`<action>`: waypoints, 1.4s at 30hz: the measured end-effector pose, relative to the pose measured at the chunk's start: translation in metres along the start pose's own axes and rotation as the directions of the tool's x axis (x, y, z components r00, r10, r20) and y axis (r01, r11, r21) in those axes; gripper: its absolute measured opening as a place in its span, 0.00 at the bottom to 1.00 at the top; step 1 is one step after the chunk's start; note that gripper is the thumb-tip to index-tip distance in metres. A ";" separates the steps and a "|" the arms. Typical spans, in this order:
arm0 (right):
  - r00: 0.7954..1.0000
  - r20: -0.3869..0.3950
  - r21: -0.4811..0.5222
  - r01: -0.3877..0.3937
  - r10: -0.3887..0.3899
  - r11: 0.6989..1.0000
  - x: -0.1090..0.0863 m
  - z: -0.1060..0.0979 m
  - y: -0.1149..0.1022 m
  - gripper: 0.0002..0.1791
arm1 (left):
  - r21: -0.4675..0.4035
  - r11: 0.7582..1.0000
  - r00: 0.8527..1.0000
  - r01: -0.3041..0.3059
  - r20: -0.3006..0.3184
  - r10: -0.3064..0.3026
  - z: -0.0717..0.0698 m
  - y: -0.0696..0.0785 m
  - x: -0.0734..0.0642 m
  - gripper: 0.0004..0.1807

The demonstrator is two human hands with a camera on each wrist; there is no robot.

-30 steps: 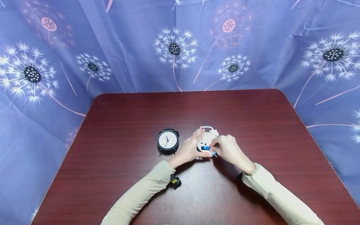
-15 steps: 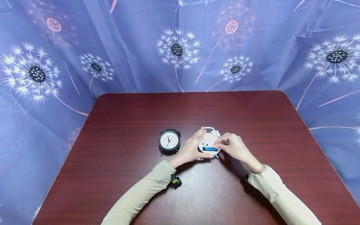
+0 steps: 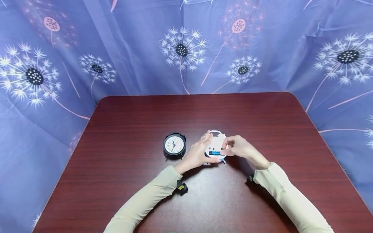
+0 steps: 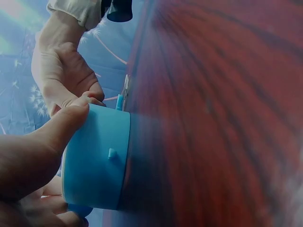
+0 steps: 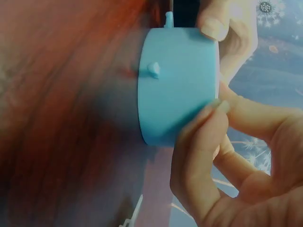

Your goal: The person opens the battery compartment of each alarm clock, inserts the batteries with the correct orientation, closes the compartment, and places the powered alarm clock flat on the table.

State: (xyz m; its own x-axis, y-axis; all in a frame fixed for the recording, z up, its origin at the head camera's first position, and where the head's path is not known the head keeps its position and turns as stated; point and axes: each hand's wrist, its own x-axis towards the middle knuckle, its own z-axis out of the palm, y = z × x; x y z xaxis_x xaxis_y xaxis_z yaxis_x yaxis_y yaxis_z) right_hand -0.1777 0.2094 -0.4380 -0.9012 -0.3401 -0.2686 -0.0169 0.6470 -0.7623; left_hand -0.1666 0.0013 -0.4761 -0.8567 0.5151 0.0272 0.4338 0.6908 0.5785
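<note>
A small twin-bell alarm clock (image 3: 217,142) lies face down, its white back upward. Its side looks light blue in both wrist views. In the slot on its back sits a blue battery (image 3: 214,153). My left hand (image 3: 198,150) grips the clock from the left, thumb along the lower side and fingers round the upper edge. From the right, the bent thumb and forefinger of my right hand (image 3: 242,149) touch the clock's back at the battery's right end. Whether they pinch anything is hidden, even in the right wrist view, where they meet at the rim.
Left of my hands, a black alarm clock (image 3: 174,145) rests on the dark red wooden table (image 3: 140,119) with its dial showing. A blue curtain (image 3: 140,51) with dandelion prints hangs round the table's back and sides. A black wrist camera (image 3: 182,188) sits under my left sleeve.
My right fingers were over the battery's right part, then drew off to the right, baring more of it. Now they touch its right end again. The left hand keeps its grip.
</note>
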 end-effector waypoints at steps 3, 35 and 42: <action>1.000 0.002 -0.017 -0.021 0.021 1.000 -0.001 0.002 -0.004 0.10 | 0.006 1.000 1.000 0.001 0.007 -0.001 0.000 0.000 0.000 0.58; 0.987 -0.131 0.025 0.100 -0.096 0.995 -0.020 -0.001 0.007 0.07 | -0.023 1.000 1.000 0.009 0.022 -0.008 -0.001 0.000 -0.003 0.58; 0.945 -0.318 -0.298 -0.018 -0.081 0.955 -0.028 -0.024 0.022 0.07 | 0.017 1.000 1.000 0.006 0.015 -0.007 -0.002 0.000 -0.002 0.58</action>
State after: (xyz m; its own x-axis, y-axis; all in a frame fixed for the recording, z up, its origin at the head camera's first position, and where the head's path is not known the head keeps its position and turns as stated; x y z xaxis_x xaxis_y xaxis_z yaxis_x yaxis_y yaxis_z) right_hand -0.1633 0.2500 -0.4329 -0.9876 -0.1566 -0.0045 -0.1286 0.8268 -0.5476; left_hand -0.1657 -0.0013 -0.4745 -0.8551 0.5184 0.0109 0.4330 0.7024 0.5649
